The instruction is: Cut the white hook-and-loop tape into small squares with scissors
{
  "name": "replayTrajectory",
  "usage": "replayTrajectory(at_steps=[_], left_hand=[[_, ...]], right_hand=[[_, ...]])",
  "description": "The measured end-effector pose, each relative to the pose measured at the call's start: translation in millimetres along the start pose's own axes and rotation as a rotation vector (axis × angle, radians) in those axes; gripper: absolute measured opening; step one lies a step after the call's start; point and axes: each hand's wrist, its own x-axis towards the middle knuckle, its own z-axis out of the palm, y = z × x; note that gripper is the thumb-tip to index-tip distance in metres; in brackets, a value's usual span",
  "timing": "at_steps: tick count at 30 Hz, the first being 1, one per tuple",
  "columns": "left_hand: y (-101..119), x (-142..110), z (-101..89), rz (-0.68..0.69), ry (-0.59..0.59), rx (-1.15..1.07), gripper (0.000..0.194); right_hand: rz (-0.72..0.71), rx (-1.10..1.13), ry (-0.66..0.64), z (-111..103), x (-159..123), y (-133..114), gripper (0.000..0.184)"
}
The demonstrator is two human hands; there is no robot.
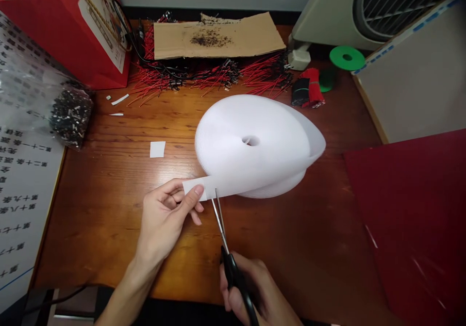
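A large roll of wide white tape (pixel 225 132) lies flat on the wooden table, its loose end pulled out toward the left. My left hand (pixel 167 214) pinches that end between thumb and fingers, with a small white piece overlapping the strip there. My right hand (pixel 251 287) is closed around the black handles of a pair of scissors (pixel 233 270). The slightly parted blades reach the lower edge of the strip, just right of my left thumb. A loose white square (pixel 158 149) lies on the table left of the roll.
Behind the roll, red wires (pixel 160 81) lie under a scorched cardboard piece (pixel 218 37). A red paper bag (pixel 73 30) and a plastic bag of small dark parts (pixel 71 115) stand at left. Green spools (pixel 347 57) and a wire bundle (pixel 308 88) sit at back right.
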Motion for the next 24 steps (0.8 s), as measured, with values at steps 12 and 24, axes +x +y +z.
replayTrajectory(at_steps=[12, 24], left_hand=[[9, -3, 6.7, -0.057, 0.003, -0.096, 0.023], [6, -3, 1.4, 0.012, 0.017, -0.071, 0.018]], right_hand=[[-0.211, 0.038, 0.038, 16, 35, -14, 0.065], [-0.230, 0.086, 0.050, 13, 38, -18, 0.049]])
